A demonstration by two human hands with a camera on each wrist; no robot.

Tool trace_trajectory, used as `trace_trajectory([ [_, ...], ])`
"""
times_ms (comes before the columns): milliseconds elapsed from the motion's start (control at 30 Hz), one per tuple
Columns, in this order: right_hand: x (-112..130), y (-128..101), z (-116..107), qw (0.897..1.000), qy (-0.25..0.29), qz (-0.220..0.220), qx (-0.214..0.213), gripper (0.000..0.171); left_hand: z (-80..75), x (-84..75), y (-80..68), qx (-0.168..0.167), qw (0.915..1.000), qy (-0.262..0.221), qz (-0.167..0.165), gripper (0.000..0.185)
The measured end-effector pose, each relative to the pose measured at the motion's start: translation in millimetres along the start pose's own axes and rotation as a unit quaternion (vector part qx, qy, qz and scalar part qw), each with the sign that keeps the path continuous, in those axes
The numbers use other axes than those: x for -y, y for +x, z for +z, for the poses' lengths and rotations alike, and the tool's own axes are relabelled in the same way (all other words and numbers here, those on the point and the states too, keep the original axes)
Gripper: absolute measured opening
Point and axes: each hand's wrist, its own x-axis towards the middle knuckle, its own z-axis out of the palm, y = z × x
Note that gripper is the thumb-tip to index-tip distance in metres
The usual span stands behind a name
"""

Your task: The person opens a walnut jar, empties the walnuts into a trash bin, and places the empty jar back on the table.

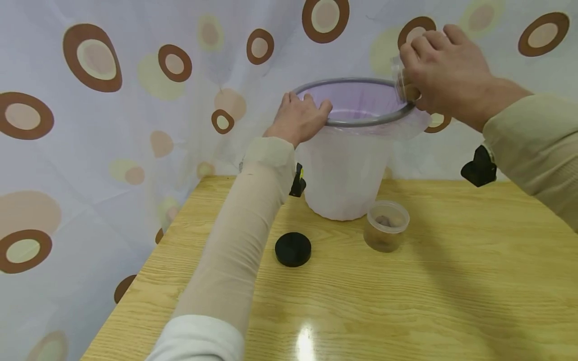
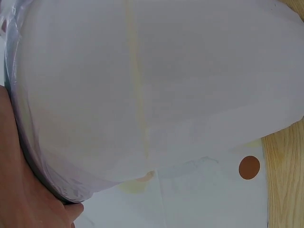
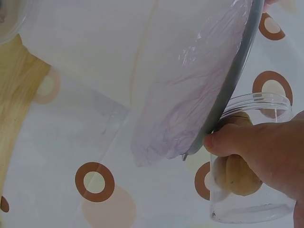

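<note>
A white bin stands on the table, its grey rim holding down a thin pinkish bag. My left hand grips the near left part of that rim. At the right side of the rim, my right hand holds a clear jar tipped on its side, mouth toward the bin's inside. Brown rounded lumps lie inside the jar, partly covered by my thumb and fingers; their kind is unclear. The bottom of the bin's inside is hidden.
A black round lid lies on the wooden table in front of the bin. Beside the bin's base, right of the lid, is a clear plastic tub with something brownish in it. A patterned curtain hangs behind.
</note>
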Motion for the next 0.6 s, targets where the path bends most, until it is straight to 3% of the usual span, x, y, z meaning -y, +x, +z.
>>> trace_trajectory([
  [267, 0, 1, 4, 0.998, -0.046, -0.023, -0.024, 0.092, -0.5, -0.7, -0.3, -0.004, 1.0000, 0.001, -0.001, 0.077],
  [600, 2, 2, 13, 0.992, -0.087, -0.048, -0.081, 0.087, 0.4, 0.2, 0.2, -0.004, 1.0000, 0.001, -0.003, 0.079],
])
